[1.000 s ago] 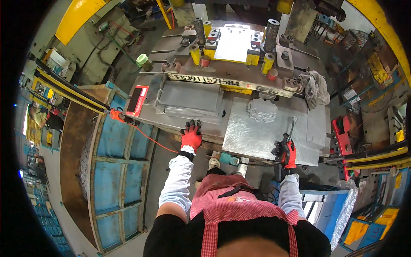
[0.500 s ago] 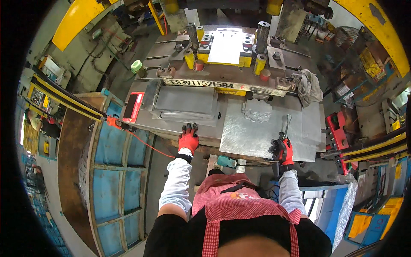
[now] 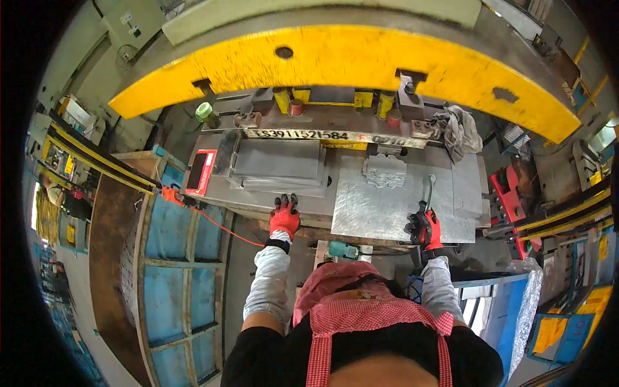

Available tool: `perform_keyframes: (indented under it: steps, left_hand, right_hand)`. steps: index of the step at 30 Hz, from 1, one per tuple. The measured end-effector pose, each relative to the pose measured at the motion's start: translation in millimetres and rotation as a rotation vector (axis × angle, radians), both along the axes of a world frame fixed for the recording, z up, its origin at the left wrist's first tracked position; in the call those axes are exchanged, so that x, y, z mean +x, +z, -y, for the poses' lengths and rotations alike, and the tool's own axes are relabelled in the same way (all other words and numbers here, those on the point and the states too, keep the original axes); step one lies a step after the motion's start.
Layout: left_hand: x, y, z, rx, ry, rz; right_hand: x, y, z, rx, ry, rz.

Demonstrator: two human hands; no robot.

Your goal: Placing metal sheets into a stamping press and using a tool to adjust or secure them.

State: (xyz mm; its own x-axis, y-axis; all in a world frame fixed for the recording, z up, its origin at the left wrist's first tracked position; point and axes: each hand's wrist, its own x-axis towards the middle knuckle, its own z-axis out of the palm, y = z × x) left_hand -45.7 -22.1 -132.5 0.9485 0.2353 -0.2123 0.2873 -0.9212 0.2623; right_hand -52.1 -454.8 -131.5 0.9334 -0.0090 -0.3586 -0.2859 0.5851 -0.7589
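My left hand (image 3: 285, 216), in a red and black glove, rests at the front edge of the press table with its fingers apart. Just beyond its fingertips lies a stack of flat grey metal sheets (image 3: 277, 158). In my gloved right hand (image 3: 423, 228) is a slim hand tool (image 3: 431, 189) with a rounded metal head and a dark grip. The tool points away from me over a wide shiny metal sheet (image 3: 361, 209). Several cut metal pieces (image 3: 385, 171) with notched outlines are piled on that sheet. Above the die, the yellow press ram (image 3: 335, 58) is low and covers most of it.
A red-framed dark panel (image 3: 201, 172) lies at the table's left end. A grey rag (image 3: 461, 132) hangs at the right corner. Yellow-striped bars (image 3: 103, 158) flank the table. A blue-panelled rack (image 3: 164, 242) stands at left, and a blue bin (image 3: 506, 322) is near my right arm.
The yellow ram has come down over the die and hides the bright sheet seen there earlier. My left hand has drawn slightly nearer; my right hand is nearly still.
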Motion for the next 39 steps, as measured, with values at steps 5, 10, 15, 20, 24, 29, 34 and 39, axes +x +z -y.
perform_keyframes:
  steps: [5, 10, 15, 20, 24, 29, 34, 39]
  left_hand:
    - [-0.7, -14.0, -4.6, 0.032, -0.015, 0.022]
    - [-1.3, -9.3, -3.1, 0.056, -0.027, 0.033]
    - [-0.8, 6.6, 1.4, 0.020, -0.005, -0.019]
    - [-4.4, 5.1, 2.7, -0.016, -0.009, 0.028]
    - [-9.9, 4.7, 4.6, 0.074, -0.037, 0.045]
    - [-11.5, 1.2, -2.9, 0.010, -0.070, 0.125]
    - [-12.9, 1.2, -11.9, 0.035, -0.171, 0.132]
    - [1.7, 57.7, -18.9, -0.129, -0.264, -0.189]
  right_hand:
    - [2.9, -4.3, 1.8, 0.025, 0.027, 0.001]
    - [1.4, 2.8, -1.7, 0.005, 0.024, -0.008]
    - [3.3, -8.0, 2.7, 0.056, 0.031, 0.005]
    - [-0.4, -5.4, -0.1, 0.092, 0.019, 0.028]
    - [-8.3, -6.2, 0.5, -0.049, 0.027, 0.078]
    - [-1.6, 60.6, -35.0, -0.403, -0.091, 0.188]
    - [67.1, 147.4, -91.1, -0.499, 0.183, 0.413]
    - [212.9, 201.1, -148.2, -0.418, 0.462, 0.615]
